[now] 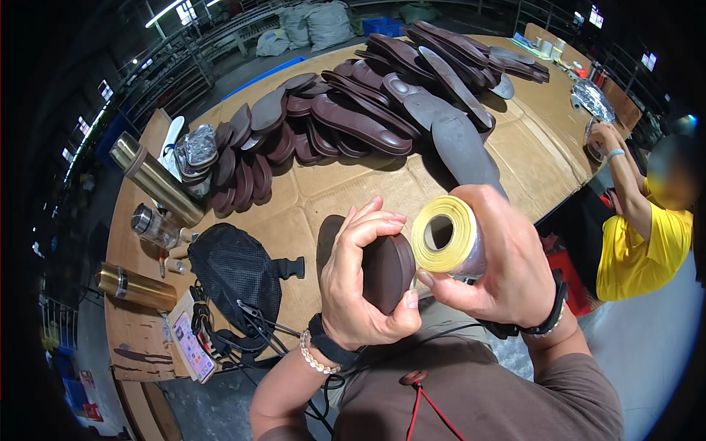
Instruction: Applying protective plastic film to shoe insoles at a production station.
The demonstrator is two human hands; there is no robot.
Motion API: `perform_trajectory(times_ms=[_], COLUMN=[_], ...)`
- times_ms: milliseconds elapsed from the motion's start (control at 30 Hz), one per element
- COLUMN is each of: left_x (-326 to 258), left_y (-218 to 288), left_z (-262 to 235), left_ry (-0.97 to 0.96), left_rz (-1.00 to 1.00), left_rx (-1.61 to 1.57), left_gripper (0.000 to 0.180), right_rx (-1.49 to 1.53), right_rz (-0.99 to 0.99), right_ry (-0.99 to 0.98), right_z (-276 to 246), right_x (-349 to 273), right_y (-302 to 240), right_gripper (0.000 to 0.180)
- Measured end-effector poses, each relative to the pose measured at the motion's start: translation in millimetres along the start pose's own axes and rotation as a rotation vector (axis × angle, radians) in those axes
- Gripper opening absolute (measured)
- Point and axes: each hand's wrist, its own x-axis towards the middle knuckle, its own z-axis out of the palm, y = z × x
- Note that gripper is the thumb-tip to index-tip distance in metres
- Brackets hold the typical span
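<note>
My left hand (344, 287) is wrapped round dark brown insoles (388, 273), held end-on so that their rounded ends face up; how many are stacked there I cannot tell. Close beside them, my right hand (511, 257) grips a roll of clear film (457, 253) whose end looks yellow, with its hollow core towards me. Whether film runs from the roll to the insoles cannot be made out. Just beyond my hands a grey insole (462, 147) lies at the near side of a big heap of brown insoles (360, 125). Another dark insole (329, 239) shows behind my left hand.
Cardboard covers the table (309, 187). At left stand a steel flask (158, 180), a glass bottle (154, 224), a gold flask (136, 287), a black bag (235, 272) and a phone (193, 345). Wrapped insoles (197, 147) lie beyond. At right a person in yellow (643, 246) handles a wrapped bundle.
</note>
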Motion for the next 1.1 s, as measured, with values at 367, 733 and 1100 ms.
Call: perform_trajectory(times_ms=[367, 733, 1100], left_x=[1.5, 1.3, -2.1], left_y=[-4.2, -1.4, -7.5], left_z=[-9.0, -9.2, -8.0], left_ry=[-0.006, -0.029, -0.031], left_rz=[0.049, 0.047, 0.105], left_rx=[0.020, 0.024, 0.040], left_gripper=[0.061, 0.061, 0.061], right_rx=[0.091, -0.063, -0.089], right_rz=[-0.066, -0.046, 0.055], right_ry=[-0.056, 0.085, 0.038], right_z=[-2.7, 4.8, 8.8], right_x=[3.8, 6.5, -0.7], right_y=[9.9, 8.0, 3.0], right_gripper=[0.065, 0.066, 0.064])
